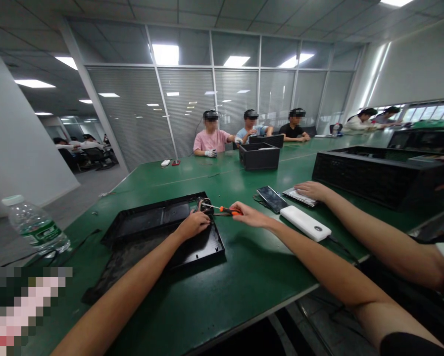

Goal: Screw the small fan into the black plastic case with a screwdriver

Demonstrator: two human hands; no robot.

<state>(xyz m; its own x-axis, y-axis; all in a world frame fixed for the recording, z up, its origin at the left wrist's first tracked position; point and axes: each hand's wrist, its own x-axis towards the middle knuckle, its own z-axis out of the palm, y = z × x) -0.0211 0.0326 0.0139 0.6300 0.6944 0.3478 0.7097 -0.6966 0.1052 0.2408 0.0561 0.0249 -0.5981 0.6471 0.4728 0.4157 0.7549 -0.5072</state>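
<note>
A screwdriver with an orange-and-black handle is gripped in my right hand, its shaft pointing left. The tip reaches a small dark part with wires at the right end of an open black computer case shell. My left hand is closed against the near side of that wired part, its fingers curled; the fingertips are partly hidden. Below lies a flat shiny section of the shell, under my left forearm.
At the left stands a water bottle beside a black strap. On the right lie a phone and a white power bank. A co-worker's hand rests on a flat silver device. Black cases and several people are further off.
</note>
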